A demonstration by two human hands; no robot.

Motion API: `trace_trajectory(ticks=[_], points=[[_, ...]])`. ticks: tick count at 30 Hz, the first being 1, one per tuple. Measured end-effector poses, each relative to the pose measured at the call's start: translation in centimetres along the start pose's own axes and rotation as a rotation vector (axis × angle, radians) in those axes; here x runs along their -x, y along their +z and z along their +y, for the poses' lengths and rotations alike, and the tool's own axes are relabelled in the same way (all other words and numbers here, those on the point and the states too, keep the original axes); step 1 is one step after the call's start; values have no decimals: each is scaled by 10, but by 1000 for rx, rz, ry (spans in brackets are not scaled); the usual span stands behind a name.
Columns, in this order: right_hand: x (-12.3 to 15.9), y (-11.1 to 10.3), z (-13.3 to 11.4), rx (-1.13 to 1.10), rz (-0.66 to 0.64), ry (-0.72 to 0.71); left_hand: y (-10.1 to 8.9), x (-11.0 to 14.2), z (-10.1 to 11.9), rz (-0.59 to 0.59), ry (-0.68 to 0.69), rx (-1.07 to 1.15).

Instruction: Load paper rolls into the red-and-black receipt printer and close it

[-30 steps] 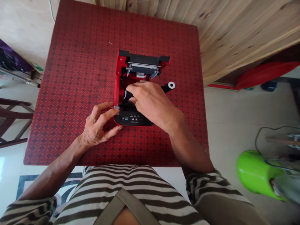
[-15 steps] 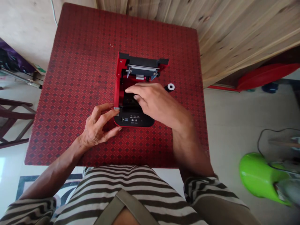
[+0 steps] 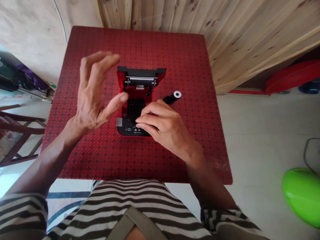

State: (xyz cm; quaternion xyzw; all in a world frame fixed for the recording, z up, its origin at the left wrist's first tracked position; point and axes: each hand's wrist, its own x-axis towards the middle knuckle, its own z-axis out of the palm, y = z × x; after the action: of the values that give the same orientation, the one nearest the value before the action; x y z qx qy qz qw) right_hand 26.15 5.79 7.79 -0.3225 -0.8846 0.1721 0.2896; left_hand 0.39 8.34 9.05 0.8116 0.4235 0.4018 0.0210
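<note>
Printer upright on the tabletop, front panel toward the wearer. Lid raised at the rear; roller exposed on its inner side. Opening is therefore judged complete. Closing is not done.

Bay: dark interior seen in part, its right front covered by the right hand. No roll is seen in the visible portion; covered portion cannot be checked. Black roll with pale end is laid on the tabletop, right of the printer, outside the bay, just beyond the right hand. By neither hand is it gripped.

Right hand: fingertips drawn together over the front of the bay, close to the panel. Whether anything thin is pinched, or the surface is only being touched, cannot be told.

Left hand: open, fingers spread, thumb extended toward the left side of the printer; nothing is held.

Grey patch noted at the printer's front left corner, uncovered. Overall stage judged intermediate: access obtained, work inside the bay unfinished, printer not closed up.
</note>
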Motion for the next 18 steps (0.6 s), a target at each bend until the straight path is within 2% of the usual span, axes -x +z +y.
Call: trace_trajectory(ticks=[1,3,5,8,13,18], points=[[1,1,-3,28,16,3,5,-11,-6,-53,21,-23],[2,3,-8,84,30,7,14,-25,-13,-132,-57,40],[5,4,-13,142,26,14,19,-25,-12,-170,-105,116],[11,9,-18,225,35,9,16,-5,-4,-211,-33,133],[23,21,-20,365,199,-82,13,42,5,-249,159,98],[23,28,-19,384,258,-80,24,59,1,-197,233,68]])
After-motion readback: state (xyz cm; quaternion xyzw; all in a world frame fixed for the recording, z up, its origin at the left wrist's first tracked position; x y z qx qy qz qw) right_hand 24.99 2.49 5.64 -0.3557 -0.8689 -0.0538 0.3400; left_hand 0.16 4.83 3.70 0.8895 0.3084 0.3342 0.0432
